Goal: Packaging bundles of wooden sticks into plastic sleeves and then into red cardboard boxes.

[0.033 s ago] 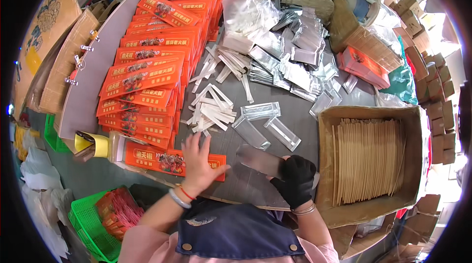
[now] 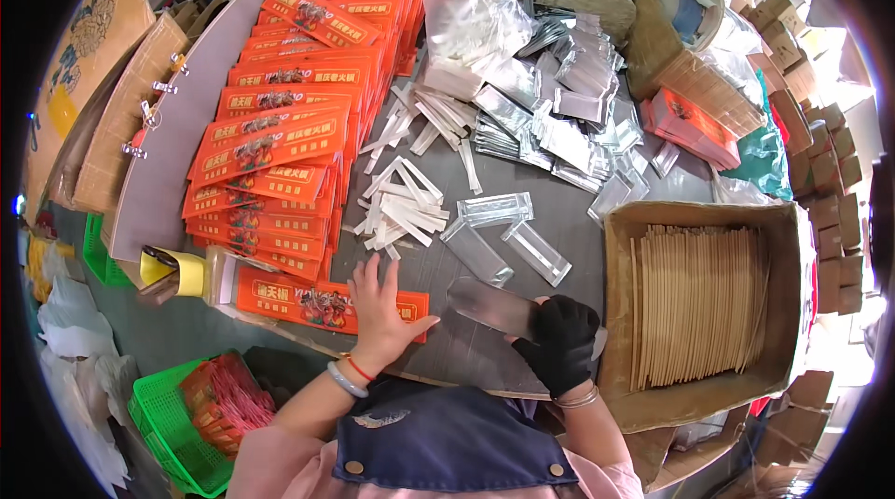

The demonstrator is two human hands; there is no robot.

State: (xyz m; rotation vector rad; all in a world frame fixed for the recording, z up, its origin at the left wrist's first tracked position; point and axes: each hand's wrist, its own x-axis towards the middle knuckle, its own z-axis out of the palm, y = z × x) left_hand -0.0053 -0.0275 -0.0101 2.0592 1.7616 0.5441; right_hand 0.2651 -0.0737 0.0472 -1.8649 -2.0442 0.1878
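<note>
My bare left hand (image 2: pixel 380 308) lies with fingers spread on a printed red sleeve (image 2: pixel 289 298) at the table's near edge. My right hand (image 2: pixel 562 340), in a black fingerless glove, is closed on a flat grey see-through packet (image 2: pixel 492 306). The packet points left, toward my left thumb, apart from it. What is inside it I cannot make out. Just beyond lie a few clear flat packets (image 2: pixel 475 252) and a loose heap of narrow white paper strips (image 2: pixel 401 205).
Overlapping red sleeves (image 2: pixel 270 140) cover the table's left side. Silvery packets (image 2: pixel 559 135) and a clear plastic bag (image 2: pixel 475 19) lie at the back. A cardboard box (image 2: pixel 620 312) of thin wooden sticks (image 2: pixel 699 308) stands right. A green basket (image 2: pixel 158 415) sits low on the left.
My left hand has shifted very slightly to the right over the red sleeve. The right hand and its packet have not visibly moved.
</note>
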